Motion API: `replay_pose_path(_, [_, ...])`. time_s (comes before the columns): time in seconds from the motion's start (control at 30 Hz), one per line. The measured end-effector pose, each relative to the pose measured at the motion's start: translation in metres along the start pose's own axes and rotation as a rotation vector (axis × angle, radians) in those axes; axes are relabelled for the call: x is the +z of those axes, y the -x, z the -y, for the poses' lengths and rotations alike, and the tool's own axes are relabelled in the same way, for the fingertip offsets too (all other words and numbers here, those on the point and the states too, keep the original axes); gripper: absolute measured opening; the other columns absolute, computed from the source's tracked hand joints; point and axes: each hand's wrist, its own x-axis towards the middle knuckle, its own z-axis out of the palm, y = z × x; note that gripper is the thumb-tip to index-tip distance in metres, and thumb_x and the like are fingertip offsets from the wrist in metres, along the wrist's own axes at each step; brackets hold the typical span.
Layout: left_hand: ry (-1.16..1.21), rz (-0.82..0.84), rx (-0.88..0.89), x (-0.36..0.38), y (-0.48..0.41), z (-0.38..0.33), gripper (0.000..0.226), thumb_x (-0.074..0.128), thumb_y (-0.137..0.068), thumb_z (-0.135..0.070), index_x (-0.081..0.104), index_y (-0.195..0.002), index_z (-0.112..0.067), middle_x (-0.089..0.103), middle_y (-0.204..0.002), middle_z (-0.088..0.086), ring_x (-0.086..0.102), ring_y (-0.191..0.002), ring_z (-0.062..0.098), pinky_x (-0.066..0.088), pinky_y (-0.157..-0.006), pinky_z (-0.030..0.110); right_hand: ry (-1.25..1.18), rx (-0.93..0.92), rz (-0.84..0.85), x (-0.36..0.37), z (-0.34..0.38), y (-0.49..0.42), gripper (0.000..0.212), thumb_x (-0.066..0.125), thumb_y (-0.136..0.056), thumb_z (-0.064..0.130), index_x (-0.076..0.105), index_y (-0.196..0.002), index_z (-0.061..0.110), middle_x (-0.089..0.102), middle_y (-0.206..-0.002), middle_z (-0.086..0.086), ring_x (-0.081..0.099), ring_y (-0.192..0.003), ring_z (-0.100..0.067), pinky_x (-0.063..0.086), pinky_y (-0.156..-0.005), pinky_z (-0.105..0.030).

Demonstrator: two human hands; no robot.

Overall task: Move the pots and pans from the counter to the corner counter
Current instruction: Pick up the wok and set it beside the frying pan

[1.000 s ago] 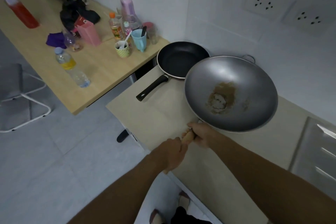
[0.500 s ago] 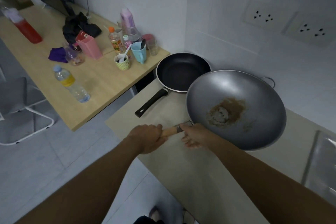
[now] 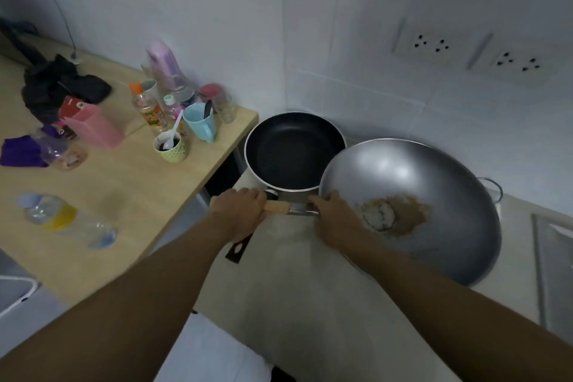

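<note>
Gripping the wok (image 3: 412, 195) handle, the left hand (image 3: 238, 214) is clamped; the right hand (image 3: 335, 220) clasps its rim beside the pan (image 3: 294, 152).

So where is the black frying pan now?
The black frying pan sits in the counter's corner by the wall, just left of the wok, whose rim overlaps it, right of the wooden table.

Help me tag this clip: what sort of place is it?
Probably a small home kitchen corner: a wok and frying pan sit on a counter against tiled walls with sockets, beside a wooden table cluttered with cups and bottles.
</note>
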Motion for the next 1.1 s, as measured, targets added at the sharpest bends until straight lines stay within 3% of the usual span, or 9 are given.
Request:
replay_pose_path(0.1, [0.008, -0.031, 0.050, -0.001, -0.024, 0.020, 0.040, 0.030, -0.103, -0.048, 0.049, -0.125, -0.020, 0.058, -0.122, 0.004, 0.058, -0.106, 0.022, 0.048, -0.090, 0.040, 0.042, 0.005, -0.042, 0.004, 0.003, -0.017, 0.047, 0.053, -0.087, 0.004, 0.054, -0.133, 0.014, 0.043, -0.129, -0.018, 0.053, -0.109, -0.037, 0.049, -0.092, -0.040])
replay_pose_path(0.27, [-0.008, -0.096, 0.121, -0.004, -0.057, 0.044, 0.036, 0.029, -0.103, -0.047, 0.048, -0.119, -0.021, 0.058, -0.116, 0.002, 0.057, -0.103, 0.020, 0.044, -0.089, 0.037, 0.086, 0.100, -0.029, 0.007, 0.007, -0.040, 0.063, 0.054, -0.093, 0.010, 0.032, -0.153, 0.016, 0.034, -0.143, -0.020, 0.048, -0.121, -0.037, 0.044, -0.103, -0.042])
replay_pose_path(0.9, [-0.205, -0.161, 0.179, -0.014, -0.083, 0.056, 0.047, 0.025, -0.105, -0.041, 0.035, -0.141, -0.012, 0.049, -0.132, 0.007, 0.051, -0.115, 0.021, 0.039, -0.104, 0.037, 0.023, 0.179, -0.108, 0.013, 0.006, -0.061, 0.070, 0.056, -0.093, 0.012, 0.025, -0.155, 0.019, 0.024, -0.148, -0.017, 0.039, -0.128, -0.035, 0.044, -0.099, -0.038])
replay_pose_path(1.1, [-0.239, -0.153, 0.171, -0.011, -0.084, 0.054, 0.046, 0.028, -0.106, -0.037, 0.032, -0.143, -0.011, 0.050, -0.134, 0.007, 0.051, -0.120, 0.022, 0.035, -0.110, 0.039, -0.010, 0.203, -0.077, 0.018, 0.007, -0.059, 0.074, 0.053, -0.096, 0.010, 0.012, -0.158, 0.013, 0.001, -0.164, -0.016, 0.025, -0.145, -0.036, 0.032, -0.114, -0.039])
